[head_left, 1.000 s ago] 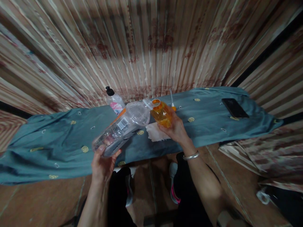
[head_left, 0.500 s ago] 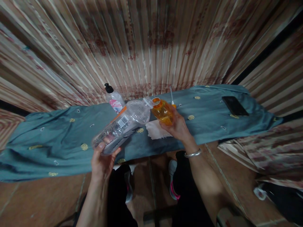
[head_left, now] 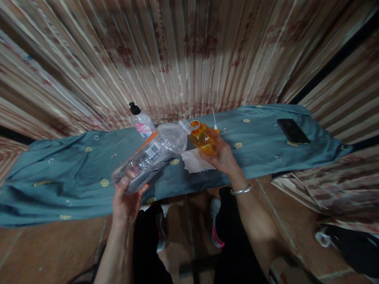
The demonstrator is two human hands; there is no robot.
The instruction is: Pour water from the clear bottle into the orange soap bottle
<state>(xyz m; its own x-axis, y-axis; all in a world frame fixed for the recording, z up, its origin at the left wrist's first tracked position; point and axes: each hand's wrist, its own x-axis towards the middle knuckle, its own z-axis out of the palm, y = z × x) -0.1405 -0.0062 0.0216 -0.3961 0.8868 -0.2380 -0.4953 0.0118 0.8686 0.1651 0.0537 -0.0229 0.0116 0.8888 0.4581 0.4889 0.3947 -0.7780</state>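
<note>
My left hand (head_left: 128, 199) is closed around the base of a large clear plastic bottle (head_left: 170, 138) with a barcode on its label. The bottle tilts, its open neck pointing up and to the right. In my right hand (head_left: 220, 156) is a smaller amber bottle (head_left: 203, 138), uncapped and leaning left. The two mouths come together or lie very close; whether they touch I cannot tell. Any liquid passing between them does not show. A pump top with a clear tube (head_left: 215, 122) lies just behind my right hand.
A pump bottle with a black head (head_left: 142, 122) stands at the back. A whitish cloth or paper piece (head_left: 195, 162) lies under the bottles on the teal cloth (head_left: 71, 173). A dark phone (head_left: 293, 131) rests at the right. A striped curtain (head_left: 183, 59) hangs behind.
Almost nothing differs. Both hands and bottles appear slightly further left in the picture, along with the whole scene; the bottles stay mouth to mouth.
</note>
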